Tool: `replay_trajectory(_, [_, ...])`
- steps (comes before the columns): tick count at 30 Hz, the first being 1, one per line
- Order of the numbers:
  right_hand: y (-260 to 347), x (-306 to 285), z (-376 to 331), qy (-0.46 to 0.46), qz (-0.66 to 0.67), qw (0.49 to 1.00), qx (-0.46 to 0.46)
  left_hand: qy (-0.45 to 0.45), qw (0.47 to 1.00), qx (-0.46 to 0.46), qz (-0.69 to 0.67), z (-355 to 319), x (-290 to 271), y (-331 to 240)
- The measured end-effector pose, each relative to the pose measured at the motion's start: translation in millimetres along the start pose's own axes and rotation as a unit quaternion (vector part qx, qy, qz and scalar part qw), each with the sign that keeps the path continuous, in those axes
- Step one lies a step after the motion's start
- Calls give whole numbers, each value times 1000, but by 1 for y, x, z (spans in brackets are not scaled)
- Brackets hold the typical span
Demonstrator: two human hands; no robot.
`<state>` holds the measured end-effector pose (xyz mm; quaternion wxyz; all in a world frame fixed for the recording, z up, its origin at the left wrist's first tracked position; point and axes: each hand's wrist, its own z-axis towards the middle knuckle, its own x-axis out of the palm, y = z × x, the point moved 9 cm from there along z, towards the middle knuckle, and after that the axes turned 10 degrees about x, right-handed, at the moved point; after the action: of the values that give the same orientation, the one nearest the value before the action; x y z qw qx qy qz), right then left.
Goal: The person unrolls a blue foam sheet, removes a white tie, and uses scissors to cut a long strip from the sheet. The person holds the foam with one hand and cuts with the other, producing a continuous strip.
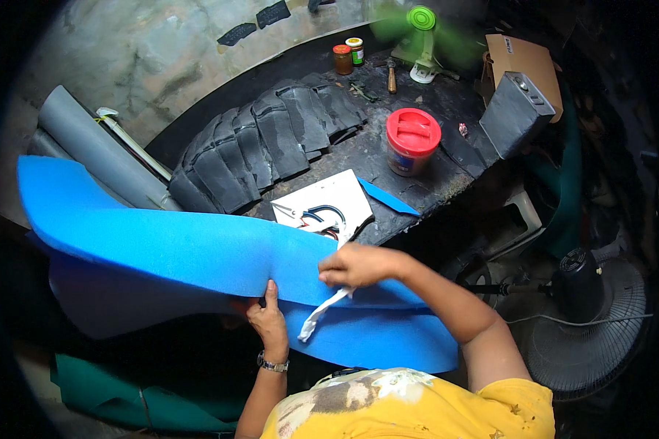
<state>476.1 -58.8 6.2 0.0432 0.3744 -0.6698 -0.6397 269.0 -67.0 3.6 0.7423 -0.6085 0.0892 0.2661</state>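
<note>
A large blue foam sheet (pixel 168 245) lies folded across my lap and the near edge of the black workbench (pixel 388 157). My left hand (pixel 269 322) grips the sheet's lower fold from underneath, thumb up against the blue. My right hand (pixel 353 265) rests on top of the sheet with fingers closed around a white strip (pixel 321 314) that hangs down over the foam. Just beyond my right hand lie a white board (pixel 328 196) and scissors (pixel 322 216) with dark handles.
Overlapping black rubber pieces (pixel 263 143) cover the bench's left part. A red-lidded tub (pixel 411 140), two small jars (pixel 348 55), a spinning green fan (pixel 422 36) and a grey box (pixel 514 110) stand further back. Grey pipes (pixel 95 146) lean at left; a floor fan (pixel 586 322) sits at right.
</note>
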Motion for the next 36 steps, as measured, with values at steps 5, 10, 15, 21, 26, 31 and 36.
replay_trajectory(5, [-69, -100, 40, -248, 36, 964, 88, -7, 996, 3, -87, -8, -8, 15])
replay_trajectory(10, [-87, -30, 93, -202, -292, 931, 84, 14, 994, -20, -105, -8, -7, 24])
replay_trajectory(15, [-87, -32, 96, -240, -286, 919, 126, 6, 992, -35, -120, -8, -6, 36])
replay_trajectory(21, [-77, -73, 38, -237, -197, 937, 165, -11, 996, 78, 37, -2, -11, 19])
replay_trajectory(26, [-121, -110, -46, -287, 79, 934, 196, 11, 998, -28, -54, 8, 2, 14])
replay_trajectory(31, [-157, -107, -101, -240, 468, 844, 107, 33, 996, -70, -40, 16, 12, 1])
replay_trajectory(36, [-168, -95, -119, -317, 384, 857, 132, 15, 997, -52, -52, 24, 16, -3])
